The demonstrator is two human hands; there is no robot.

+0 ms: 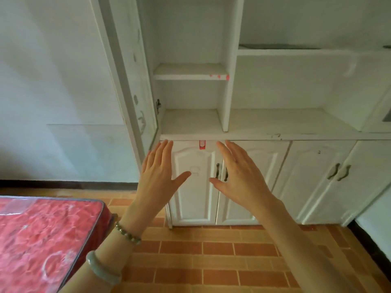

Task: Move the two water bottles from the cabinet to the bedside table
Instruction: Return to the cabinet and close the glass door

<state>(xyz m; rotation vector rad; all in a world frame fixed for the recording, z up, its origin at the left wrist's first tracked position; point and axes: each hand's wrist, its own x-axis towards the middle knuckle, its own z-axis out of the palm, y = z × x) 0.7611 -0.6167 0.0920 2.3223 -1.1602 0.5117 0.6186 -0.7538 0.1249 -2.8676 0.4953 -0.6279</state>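
Observation:
A white cabinet (264,136) fills the wall ahead, with open shelves above and closed doors below. No water bottle shows on its shelves or counter. My left hand (159,172) is raised in front of the lower left door, fingers spread, palm away from me, holding nothing. My right hand (239,172) is raised beside it at the same height, fingers apart and empty, in front of the dark door handles (221,174). The two hands are apart, thumbs pointing toward each other. No bedside table is in view.
A bed with a red patterned mattress (42,240) fills the lower left. The floor is orange tile (211,261). An open glass door (135,81) hangs at the cabinet's left side. More closed doors with handles (338,172) stand to the right.

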